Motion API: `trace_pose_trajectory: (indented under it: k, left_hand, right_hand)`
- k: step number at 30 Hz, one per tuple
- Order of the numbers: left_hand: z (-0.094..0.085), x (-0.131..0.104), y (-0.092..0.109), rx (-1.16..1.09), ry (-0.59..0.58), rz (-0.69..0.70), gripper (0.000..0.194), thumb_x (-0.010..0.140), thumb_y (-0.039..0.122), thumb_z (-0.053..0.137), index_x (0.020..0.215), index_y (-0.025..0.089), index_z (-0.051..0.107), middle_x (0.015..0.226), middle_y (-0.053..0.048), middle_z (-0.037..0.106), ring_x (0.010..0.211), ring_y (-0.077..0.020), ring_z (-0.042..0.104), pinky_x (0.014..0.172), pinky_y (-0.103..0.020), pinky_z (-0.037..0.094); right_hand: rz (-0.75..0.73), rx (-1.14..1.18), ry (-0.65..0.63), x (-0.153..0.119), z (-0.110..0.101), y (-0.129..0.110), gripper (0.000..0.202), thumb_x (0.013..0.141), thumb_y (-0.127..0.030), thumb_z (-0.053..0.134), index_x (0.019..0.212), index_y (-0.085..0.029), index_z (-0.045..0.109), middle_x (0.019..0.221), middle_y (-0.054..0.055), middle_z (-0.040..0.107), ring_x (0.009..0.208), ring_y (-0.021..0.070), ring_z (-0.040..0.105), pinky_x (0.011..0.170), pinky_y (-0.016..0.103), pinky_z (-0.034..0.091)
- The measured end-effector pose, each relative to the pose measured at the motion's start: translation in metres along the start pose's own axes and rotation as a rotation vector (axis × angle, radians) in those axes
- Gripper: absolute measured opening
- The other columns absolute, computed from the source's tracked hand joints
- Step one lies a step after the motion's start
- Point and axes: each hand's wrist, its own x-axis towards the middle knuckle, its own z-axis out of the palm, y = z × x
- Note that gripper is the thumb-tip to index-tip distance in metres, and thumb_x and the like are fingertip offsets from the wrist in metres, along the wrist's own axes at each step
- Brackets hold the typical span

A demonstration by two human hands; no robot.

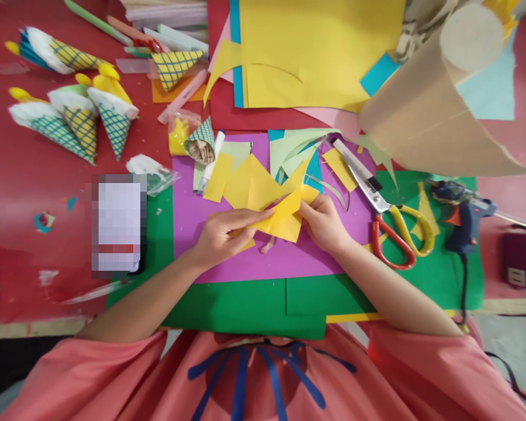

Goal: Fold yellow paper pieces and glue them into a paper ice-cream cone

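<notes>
Between my two hands is a folded piece of yellow paper point(284, 213). My left hand point(223, 234) pinches its left end, thumb below and fingers on top. At the right end, my right hand point(324, 219) grips it with thumb and curled fingers. Just beyond lies another creased yellow paper piece point(248, 184) on the purple sheet point(245, 266). Scissors point(383, 207) with one red and one yellow handle lie to the right of my right hand. A small checked paper cone point(204, 140) stuffed with crumpled paper rests beyond my left hand, against a marker point(213, 164).
Several finished-looking checked cones point(114, 117) lie at the upper left. A phone point(118, 225) with a blurred screen is left of my hands. A blue glue gun point(464, 225) with a cord sits at right. Large yellow sheets point(319, 52) and a brown paper roll point(429, 99) lie behind.
</notes>
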Motion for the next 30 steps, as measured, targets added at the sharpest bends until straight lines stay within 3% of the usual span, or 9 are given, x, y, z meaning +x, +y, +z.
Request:
trace_pose_trajectory:
  k: [3, 9, 13, 16, 19, 22, 25, 27, 30]
  left_hand:
    - [0.0, 0.002, 0.002, 0.015, 0.016, 0.011, 0.029, 0.086, 0.015, 0.058, 0.109, 0.025, 0.072, 0.1, -0.002, 0.077, 0.082, -0.0118, 0.073, 0.071, -0.018, 0.059]
    - [0.0, 0.001, 0.002, 0.11, 0.058, -0.004, 0.032, 0.083, 0.009, 0.053, 0.104, 0.022, 0.073, 0.099, -0.002, 0.077, 0.085, -0.0132, 0.073, 0.075, -0.021, 0.059]
    - [0.0, -0.001, 0.0, 0.224, 0.083, 0.051, 0.036, 0.083, 0.005, 0.051, 0.107, 0.02, 0.071, 0.102, -0.003, 0.076, 0.091, -0.014, 0.072, 0.083, -0.024, 0.059]
    - [0.001, -0.002, -0.003, 0.317, 0.124, 0.087, 0.039, 0.085, 0.005, 0.048, 0.115, 0.021, 0.068, 0.108, -0.004, 0.074, 0.098, -0.0153, 0.071, 0.087, -0.027, 0.058]
    - [0.001, -0.002, -0.006, 0.445, 0.128, 0.169, 0.045, 0.087, 0.009, 0.051, 0.129, 0.021, 0.058, 0.116, -0.007, 0.071, 0.105, -0.0187, 0.068, 0.09, -0.032, 0.057]
    - [0.001, -0.002, -0.007, 0.552, 0.074, 0.236, 0.055, 0.087, 0.014, 0.054, 0.141, 0.023, 0.045, 0.126, -0.01, 0.066, 0.113, -0.022, 0.064, 0.094, -0.036, 0.053]
    - [0.0, -0.002, -0.006, 0.579, 0.012, 0.277, 0.061, 0.088, 0.014, 0.053, 0.146, 0.024, 0.037, 0.131, -0.009, 0.063, 0.119, -0.0226, 0.061, 0.097, -0.037, 0.05]
    - [-0.001, -0.002, -0.005, 0.583, -0.018, 0.311, 0.062, 0.089, 0.015, 0.053, 0.147, 0.025, 0.035, 0.133, -0.008, 0.062, 0.121, -0.0225, 0.059, 0.1, -0.037, 0.049]
    - [-0.002, -0.003, -0.004, 0.597, -0.047, 0.351, 0.06, 0.09, 0.016, 0.054, 0.147, 0.026, 0.037, 0.133, -0.005, 0.062, 0.122, -0.0217, 0.058, 0.102, -0.037, 0.047]
  right_hand:
    - [0.025, 0.111, -0.058, 0.0, -0.003, 0.001, 0.037, 0.086, -0.05, 0.06, 0.104, -0.019, 0.07, 0.082, 0.005, 0.075, 0.078, 0.0194, 0.073, 0.071, 0.031, 0.059]
    - [-0.068, 0.079, 0.013, 0.0, -0.004, -0.004, 0.024, 0.084, -0.04, 0.063, 0.099, -0.022, 0.071, 0.103, 0.004, 0.072, 0.086, 0.0167, 0.068, 0.077, 0.03, 0.056]
    - [-0.117, 0.127, 0.032, 0.002, -0.003, -0.008, 0.028, 0.089, -0.043, 0.051, 0.097, -0.023, 0.068, 0.109, 0.006, 0.069, 0.1, 0.0206, 0.066, 0.084, 0.035, 0.055]
    - [-0.258, 0.01, 0.224, 0.001, -0.004, -0.009, 0.034, 0.093, -0.049, 0.04, 0.108, -0.028, 0.062, 0.119, 0.004, 0.064, 0.111, 0.0208, 0.062, 0.094, 0.037, 0.051]
    - [-0.452, -0.167, 0.417, -0.004, -0.004, -0.007, 0.031, 0.092, -0.05, 0.046, 0.115, -0.034, 0.057, 0.117, 0.002, 0.06, 0.105, 0.0186, 0.062, 0.095, 0.036, 0.049]
    - [-0.475, -0.273, 0.342, -0.011, -0.002, -0.005, 0.041, 0.088, -0.052, 0.054, 0.127, -0.037, 0.05, 0.106, 0.002, 0.062, 0.096, 0.0194, 0.063, 0.088, 0.037, 0.052]
    - [-0.438, -0.37, 0.232, -0.015, 0.002, -0.004, 0.053, 0.084, -0.052, 0.061, 0.134, -0.036, 0.048, 0.12, 0.004, 0.062, 0.11, 0.023, 0.061, 0.093, 0.038, 0.051]
    - [-0.453, -0.395, 0.195, -0.015, 0.003, -0.005, 0.05, 0.083, -0.046, 0.066, 0.13, -0.035, 0.053, 0.129, 0.003, 0.06, 0.118, 0.0233, 0.058, 0.099, 0.037, 0.048]
    - [-0.45, -0.399, 0.177, -0.014, 0.002, -0.008, 0.034, 0.084, -0.037, 0.067, 0.118, -0.033, 0.063, 0.12, 0.001, 0.067, 0.115, 0.0208, 0.06, 0.103, 0.036, 0.046]
